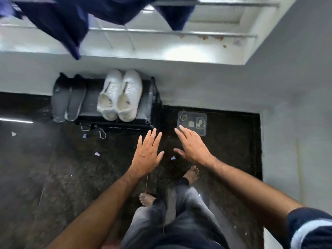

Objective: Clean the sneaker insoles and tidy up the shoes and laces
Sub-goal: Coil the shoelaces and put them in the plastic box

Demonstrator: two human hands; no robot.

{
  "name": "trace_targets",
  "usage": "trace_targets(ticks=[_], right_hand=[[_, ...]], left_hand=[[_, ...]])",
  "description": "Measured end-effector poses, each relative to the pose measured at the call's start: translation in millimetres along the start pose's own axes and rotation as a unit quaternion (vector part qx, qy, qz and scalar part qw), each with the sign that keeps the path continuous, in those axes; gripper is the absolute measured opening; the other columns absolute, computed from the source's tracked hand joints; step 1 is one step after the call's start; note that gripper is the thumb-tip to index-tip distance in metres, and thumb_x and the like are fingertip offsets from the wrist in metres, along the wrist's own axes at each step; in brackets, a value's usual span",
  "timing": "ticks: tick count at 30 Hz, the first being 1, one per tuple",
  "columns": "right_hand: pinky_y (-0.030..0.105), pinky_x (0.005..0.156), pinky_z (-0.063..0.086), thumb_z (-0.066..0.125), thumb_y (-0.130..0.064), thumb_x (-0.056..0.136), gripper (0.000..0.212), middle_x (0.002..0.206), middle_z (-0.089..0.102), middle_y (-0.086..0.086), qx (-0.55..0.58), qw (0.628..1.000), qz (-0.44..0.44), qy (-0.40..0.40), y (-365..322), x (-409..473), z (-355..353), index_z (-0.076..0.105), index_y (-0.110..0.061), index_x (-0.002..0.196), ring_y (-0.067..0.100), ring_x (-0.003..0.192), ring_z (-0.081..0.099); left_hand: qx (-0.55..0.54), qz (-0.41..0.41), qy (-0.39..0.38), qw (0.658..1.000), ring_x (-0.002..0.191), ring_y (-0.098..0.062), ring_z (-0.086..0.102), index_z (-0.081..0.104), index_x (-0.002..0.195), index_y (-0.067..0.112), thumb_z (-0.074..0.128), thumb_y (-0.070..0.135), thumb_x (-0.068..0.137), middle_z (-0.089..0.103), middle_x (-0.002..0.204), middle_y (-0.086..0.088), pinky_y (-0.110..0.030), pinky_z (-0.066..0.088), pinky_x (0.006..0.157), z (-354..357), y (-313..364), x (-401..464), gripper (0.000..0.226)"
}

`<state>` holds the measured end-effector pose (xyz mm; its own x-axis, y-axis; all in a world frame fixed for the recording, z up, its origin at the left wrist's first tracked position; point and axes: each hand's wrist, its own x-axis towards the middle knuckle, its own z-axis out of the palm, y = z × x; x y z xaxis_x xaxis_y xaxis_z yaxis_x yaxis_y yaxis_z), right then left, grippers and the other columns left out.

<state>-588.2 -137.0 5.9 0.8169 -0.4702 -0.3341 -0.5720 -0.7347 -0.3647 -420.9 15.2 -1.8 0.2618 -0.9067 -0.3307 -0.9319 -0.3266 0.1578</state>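
Two white sneakers [120, 95] stand side by side, toes to the wall, on a dark suitcase [143, 117] that lies against the wall. Two grey insoles [69, 103] lie next to each other on the suitcase's left part. My left hand [147, 153] and my right hand [193, 146] reach forward over the dark floor, fingers straight and spread, holding nothing. Both hands are short of the suitcase and touch none of the objects. No laces show in the sneakers' eyelets.
A clear plastic lid [192, 123] with small items on it lies on the floor right of the suitcase. Small scraps [97, 154] dot the dark floor. Dark garments [59, 24] hang from rails overhead. White walls close in ahead and on the right. My bare feet [192, 174] stand below.
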Motion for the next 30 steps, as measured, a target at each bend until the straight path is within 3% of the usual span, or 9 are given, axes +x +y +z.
trace_targets(ticks=[3,8,17,23,30], right_hand=[[0.045,0.124,0.022,0.058,-0.053,0.094,0.087,0.168,0.018,0.009,-0.016,0.999,-0.032,-0.020,-55,8,-5,0.016,-0.018,0.162,0.028,0.153,0.024],[0.044,0.124,0.022,0.057,-0.054,0.094,0.087,0.168,0.017,0.006,-0.050,0.993,-0.104,-0.033,-158,30,-3,0.016,-0.020,0.162,0.027,0.153,0.024],[0.044,0.124,0.023,0.059,-0.048,0.095,0.080,0.165,0.026,0.004,-0.075,0.967,-0.238,-0.056,-350,98,9,0.022,-0.020,0.160,0.024,0.151,0.027],[0.041,0.123,0.025,0.061,-0.043,0.095,0.075,0.162,0.029,0.004,-0.084,0.955,-0.264,-0.108,-425,165,37,0.027,-0.020,0.158,0.024,0.150,0.031],[0.042,0.117,0.033,0.062,-0.039,0.093,0.069,0.157,0.036,0.002,-0.076,0.954,-0.234,-0.170,-491,283,68,0.033,-0.021,0.154,0.026,0.143,0.038]], left_hand=[[-0.026,-0.060,0.021,0.998,0.154,-0.029,0.023,0.030,0.158,0.013,0.061,0.046,0.092,0.023,0.167,-0.012,-0.057,0.025,0.121,-12,-42,-47,0.080],[-0.097,-0.162,0.072,0.979,0.158,-0.024,0.002,0.019,0.161,0.016,0.050,0.043,0.100,0.007,0.171,-0.006,-0.054,0.005,0.125,-26,-122,-139,0.073],[-0.171,-0.322,0.130,0.922,0.157,-0.025,0.010,0.032,0.157,0.016,0.054,0.039,0.099,0.018,0.169,-0.006,-0.058,0.009,0.123,-33,-261,-270,0.066],[-0.201,-0.374,0.131,0.896,0.157,-0.023,0.007,0.034,0.156,0.017,0.050,0.039,0.102,0.017,0.169,-0.005,-0.057,0.006,0.123,-24,-341,-287,0.061],[-0.227,-0.399,0.094,0.884,0.157,-0.024,0.009,0.034,0.155,0.016,0.051,0.036,0.101,0.019,0.168,-0.005,-0.058,0.008,0.123,-25,-452,-249,0.060]])
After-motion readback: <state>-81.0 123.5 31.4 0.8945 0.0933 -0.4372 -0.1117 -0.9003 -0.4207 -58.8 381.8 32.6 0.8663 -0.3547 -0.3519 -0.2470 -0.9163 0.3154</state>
